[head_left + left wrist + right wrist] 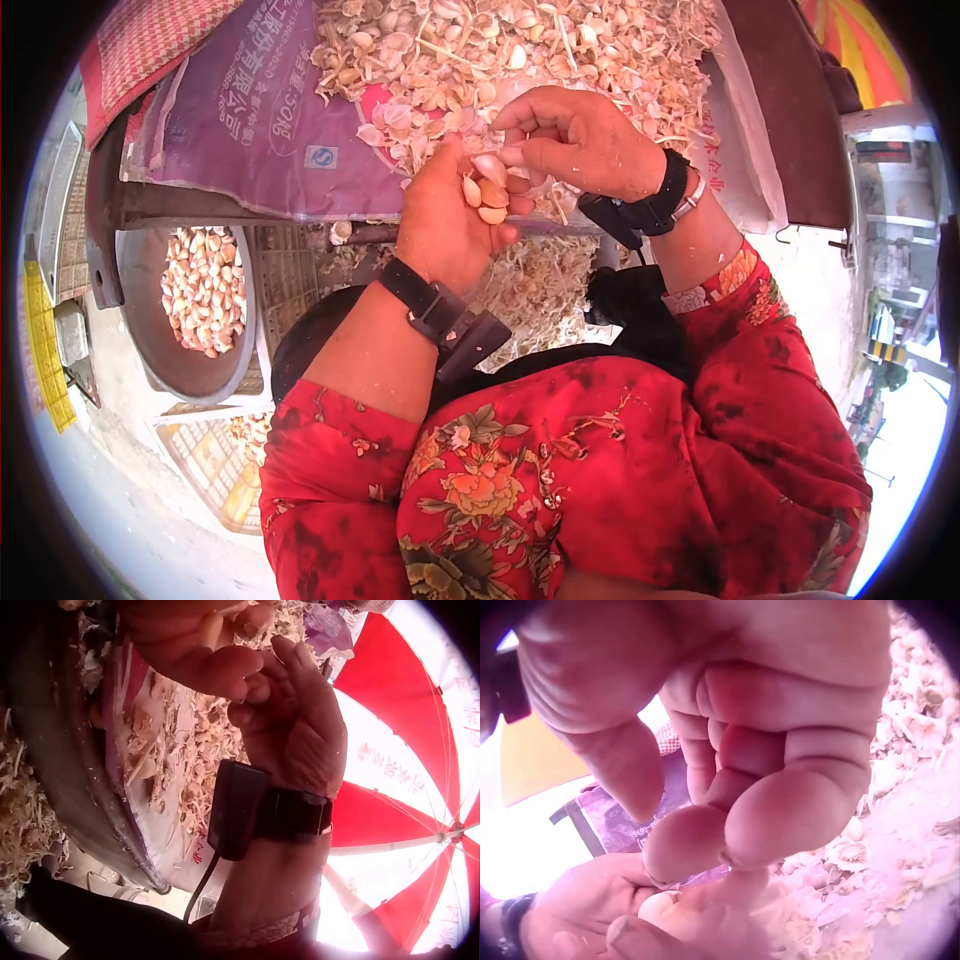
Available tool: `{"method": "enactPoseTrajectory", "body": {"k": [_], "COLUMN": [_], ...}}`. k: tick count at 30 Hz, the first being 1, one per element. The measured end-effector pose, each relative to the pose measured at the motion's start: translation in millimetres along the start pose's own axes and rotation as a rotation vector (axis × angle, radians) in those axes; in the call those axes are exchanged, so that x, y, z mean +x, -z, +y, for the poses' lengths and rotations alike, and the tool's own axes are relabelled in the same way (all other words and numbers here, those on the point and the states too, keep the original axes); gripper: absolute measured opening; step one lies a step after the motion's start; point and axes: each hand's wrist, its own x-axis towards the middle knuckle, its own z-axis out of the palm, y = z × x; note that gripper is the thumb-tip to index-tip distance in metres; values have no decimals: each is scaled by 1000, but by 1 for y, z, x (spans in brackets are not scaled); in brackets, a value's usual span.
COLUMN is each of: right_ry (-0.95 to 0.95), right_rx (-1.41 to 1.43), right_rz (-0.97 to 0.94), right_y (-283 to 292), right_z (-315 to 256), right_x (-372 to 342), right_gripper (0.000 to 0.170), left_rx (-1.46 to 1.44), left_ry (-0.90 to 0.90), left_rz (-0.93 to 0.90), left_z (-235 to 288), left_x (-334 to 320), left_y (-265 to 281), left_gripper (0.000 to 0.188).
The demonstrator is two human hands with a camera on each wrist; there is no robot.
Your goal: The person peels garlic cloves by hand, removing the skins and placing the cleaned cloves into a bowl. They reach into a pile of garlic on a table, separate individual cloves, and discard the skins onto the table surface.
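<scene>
Several peeled-looking garlic cloves lie in my left hand, whose fingers curl round them over the front edge of the table. My right hand is right beside it, fingers bent, with its fingertips close to the cloves. In the right wrist view, a gap separates the thumb from the bent fingers, and nothing shows between them. A pale clove shows in the left hand just below those fingertips. Behind both hands spreads a heap of garlic cloves and papery skins.
A purple printed sack covers the table under the heap. At the lower left, a metal basin holds many cloves, near a plastic crate. Loose skins fill the space below the table edge. A red-and-white umbrella stands overhead.
</scene>
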Motion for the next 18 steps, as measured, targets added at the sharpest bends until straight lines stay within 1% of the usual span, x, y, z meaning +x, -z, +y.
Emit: {"method": "enactPoseTrajectory", "body": {"k": [3,4,6,8,9,11,13,14,16,18], "right_ry": [-50,-73,235,158,120,14,-78,-67,-45,-8], "right_rx": [-94,-260,-771,-866,-917,-938,-921,-949,-1007,-992], "right_rz": [140,190,221,250,267,217,199,178,136,192], "right_y": [12,20,39,46,44,40,32,30,29,26], "right_z": [12,20,72,106,105,105,88,88,86,88], "right_x": [17,27,54,78,84,90,90,88,85,71], "right_gripper": [21,21,24,26,27,28,29,29,29,28], "left_rx": [-48,-50,-47,-46,-58,-83,-80,-78,-60,-32], "left_ry": [-4,1,1,5,1,-4,9,16,3,0], "left_rz": [-88,-114,-166,-207,-214,-228,-292,-324,-271,-189], "left_z": [0,1,5,6,7,8,10,10,9,6], "left_x": [1,0,-1,-3,-2,-2,1,1,2,0], "left_y": [3,3,2,3,2,3,6,8,8,5], "left_gripper": [52,52,54,55,54,53,52,52,46,39]}}
